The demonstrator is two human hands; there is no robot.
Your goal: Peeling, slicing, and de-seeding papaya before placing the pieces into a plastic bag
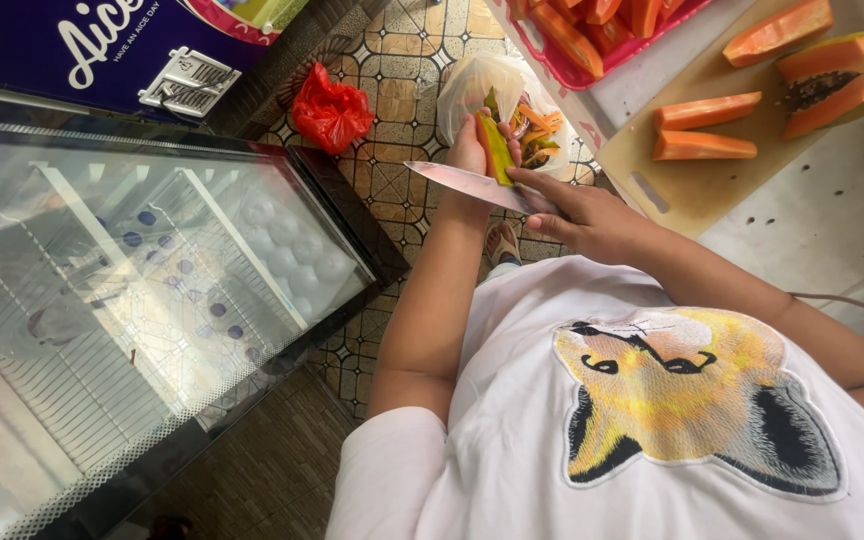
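Note:
My left hand (469, 152) holds a narrow papaya slice (497, 148) with green-yellow skin, upright above a clear plastic bag (477, 85) of peel scraps. My right hand (587, 218) grips a knife (457, 181); its long blade points left and lies against the lower end of the slice. Both hands are over the tiled floor, just left of the counter edge.
A wooden cutting board (687, 190) at the upper right carries several orange papaya slices (704, 145) and a cut papaya half (837, 70). A red tray (567, 62) of peeled pieces stands behind it. A glass-topped chest freezer (152, 290) fills the left, with a red bag (330, 110) on the floor.

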